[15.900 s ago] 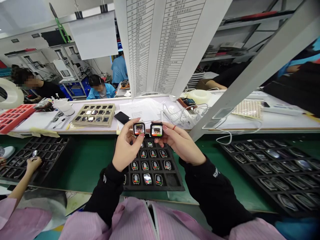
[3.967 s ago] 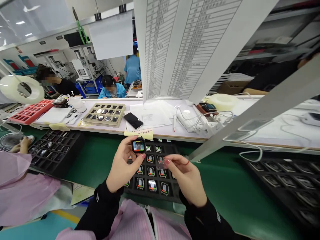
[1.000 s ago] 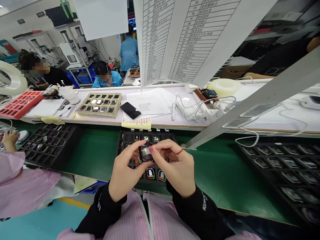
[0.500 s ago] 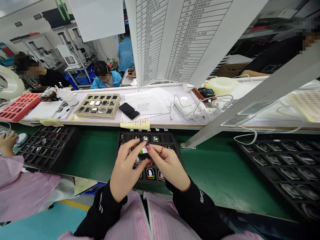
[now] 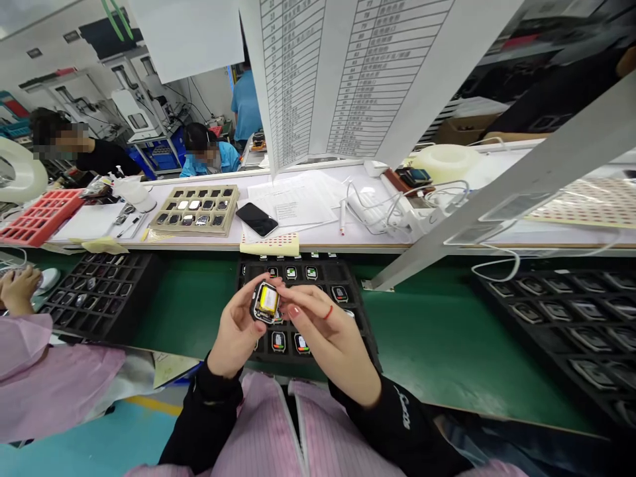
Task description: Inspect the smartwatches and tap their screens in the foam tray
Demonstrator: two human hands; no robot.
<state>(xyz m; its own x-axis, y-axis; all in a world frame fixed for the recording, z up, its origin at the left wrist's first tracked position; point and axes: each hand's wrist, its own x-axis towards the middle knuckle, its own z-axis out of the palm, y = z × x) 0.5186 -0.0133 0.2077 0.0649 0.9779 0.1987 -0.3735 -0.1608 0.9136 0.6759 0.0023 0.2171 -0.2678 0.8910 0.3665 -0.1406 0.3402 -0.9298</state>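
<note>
Both my hands hold one small black watch body [image 5: 265, 302] above a black compartment tray [image 5: 345, 273] on the green belt. The side turned toward me shows a yellow patch. My left hand [image 5: 234, 331] grips its left edge with thumb and fingers. My right hand [image 5: 325, 336], with a red ring, pinches its right edge. Several lit watch bodies [image 5: 291, 272] sit in the tray's pockets below and behind the hands.
A second black tray [image 5: 94, 291] lies left, where another person's hand [image 5: 17, 289] works. More black trays [image 5: 561, 311] lie right. On the white shelf behind: a beige tray [image 5: 196, 212], a phone [image 5: 257, 219], papers, cables, a red tray [image 5: 37, 215]. A slanted metal bar [image 5: 497, 199] crosses right.
The watch body was turned over in my hands and raised slightly: its lit screen faced me earlier, now the side with the yellow patch shows. Both hands stay on it.
</note>
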